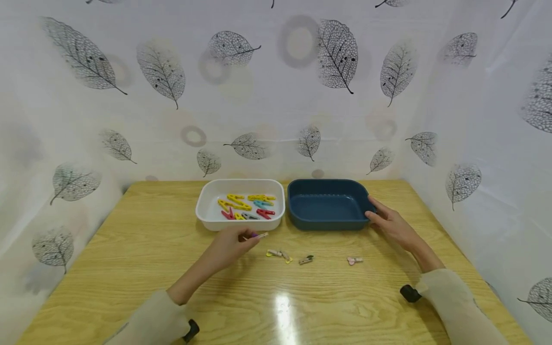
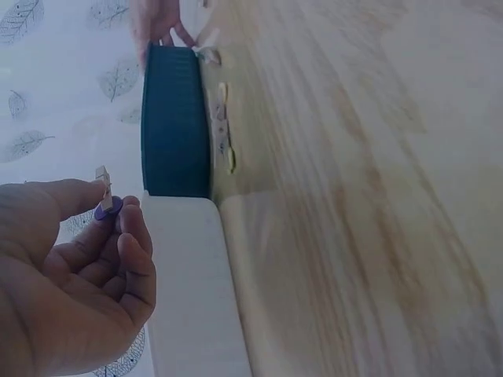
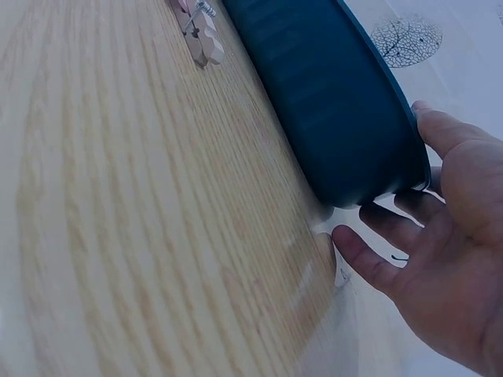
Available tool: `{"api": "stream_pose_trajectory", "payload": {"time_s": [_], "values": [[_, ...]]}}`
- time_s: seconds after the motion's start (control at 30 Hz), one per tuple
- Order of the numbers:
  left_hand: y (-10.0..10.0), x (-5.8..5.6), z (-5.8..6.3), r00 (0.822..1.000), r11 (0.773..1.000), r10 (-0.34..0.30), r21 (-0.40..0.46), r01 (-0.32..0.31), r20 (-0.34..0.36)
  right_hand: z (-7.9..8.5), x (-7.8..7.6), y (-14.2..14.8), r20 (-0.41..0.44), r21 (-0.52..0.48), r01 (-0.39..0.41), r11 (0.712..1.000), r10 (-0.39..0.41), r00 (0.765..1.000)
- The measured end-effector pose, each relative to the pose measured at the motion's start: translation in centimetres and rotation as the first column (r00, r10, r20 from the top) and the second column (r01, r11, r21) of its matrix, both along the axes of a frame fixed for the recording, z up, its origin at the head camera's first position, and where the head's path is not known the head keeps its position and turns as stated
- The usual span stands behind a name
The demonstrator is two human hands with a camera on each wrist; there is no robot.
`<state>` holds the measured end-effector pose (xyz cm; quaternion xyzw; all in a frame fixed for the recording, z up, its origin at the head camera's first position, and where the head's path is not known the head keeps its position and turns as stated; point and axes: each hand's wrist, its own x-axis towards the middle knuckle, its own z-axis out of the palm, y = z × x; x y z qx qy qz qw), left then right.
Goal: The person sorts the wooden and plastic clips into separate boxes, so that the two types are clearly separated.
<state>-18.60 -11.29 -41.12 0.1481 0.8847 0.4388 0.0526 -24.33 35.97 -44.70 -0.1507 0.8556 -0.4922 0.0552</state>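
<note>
My left hand (image 1: 233, 243) pinches a small wooden clothespin (image 2: 105, 188) with a purple ornament between thumb and fingers, near the front of a white bin (image 1: 207, 221). My right hand (image 1: 394, 229) holds the right end of a dark blue bin (image 1: 327, 224); in the right wrist view the thumb is at the rim and the fingers lie along the outer wall. The blue bin's visible floor is bare. On the table before it lie two wooden clothespins with yellow ornaments (image 1: 279, 254), one with a dark green ornament (image 1: 306, 259) and one with a pink ornament (image 1: 354, 260).
Inside the white bin lie several plastic clothespins (image 1: 241, 206) in yellow, red, teal and grey. Both bins stand side by side at the back of the wooden table (image 1: 224, 297). A white leaf-patterned curtain (image 1: 276, 110) hangs behind and at both sides.
</note>
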Motion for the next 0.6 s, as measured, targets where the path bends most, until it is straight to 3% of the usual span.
{"api": "stream_pose_trajectory", "payload": {"time_s": [0.17,0.6], "values": [[0.8,-0.6,0.5,1.000,1.000,-0.003,0.003,0.003,-0.026,0.1,0.1,-0.1,0.002,-0.006,0.002,1.000,-0.002,1.000],[3.1,-2.6,1.7,0.996,0.998,0.068,0.013,-0.067,-0.056,0.5,0.3,-0.2,0.016,-0.018,0.002,1.000,-0.002,1.000]]}}
